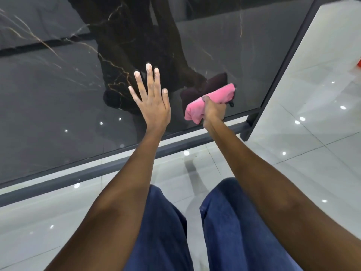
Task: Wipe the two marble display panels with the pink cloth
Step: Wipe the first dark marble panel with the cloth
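Right hand (214, 110) gripping pink cloth (211, 101), roll angled up-right

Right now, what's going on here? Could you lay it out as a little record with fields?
Setting: a person faces a dark marble panel set in a dark frame, standing on a glossy pale tiled floor
Left hand: open, fingers spread, flat against the panel
Right hand: grips a bunched pink cloth
Cloth position: against the panel's lower right part, near the frame's corner
Panel surface: shiny, gold veins, reflecting the person and ceiling lights
Clothing: blue trousers
Second panel: not in view
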A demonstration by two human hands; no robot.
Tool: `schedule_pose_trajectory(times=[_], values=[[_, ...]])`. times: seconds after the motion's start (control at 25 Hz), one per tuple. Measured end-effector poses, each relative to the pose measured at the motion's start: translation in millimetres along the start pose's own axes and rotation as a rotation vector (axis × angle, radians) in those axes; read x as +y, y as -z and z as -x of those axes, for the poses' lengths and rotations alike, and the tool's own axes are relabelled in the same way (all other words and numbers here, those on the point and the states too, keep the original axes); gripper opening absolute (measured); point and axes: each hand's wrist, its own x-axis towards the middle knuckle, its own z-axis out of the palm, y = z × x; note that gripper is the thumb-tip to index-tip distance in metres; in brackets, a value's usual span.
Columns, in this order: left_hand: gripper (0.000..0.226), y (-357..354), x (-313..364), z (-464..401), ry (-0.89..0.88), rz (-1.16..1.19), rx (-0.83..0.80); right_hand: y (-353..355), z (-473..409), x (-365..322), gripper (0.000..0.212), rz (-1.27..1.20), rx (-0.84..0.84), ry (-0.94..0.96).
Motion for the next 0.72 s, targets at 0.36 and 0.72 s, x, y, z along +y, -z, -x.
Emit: schedule_pose_trajectory(times=[0.36,0.72], values=[[0.044,89.4,53.2,2.4,0.348,0.407,-0.547,36.4,60.5,-65.6,0.026,0.586,0.087,-0.042],[0.033,255.5,135.6,-143.4,0.778,0.498,-0.962,44.2,200.0,-243.0,0.036,1.121,0.058,0.143]])
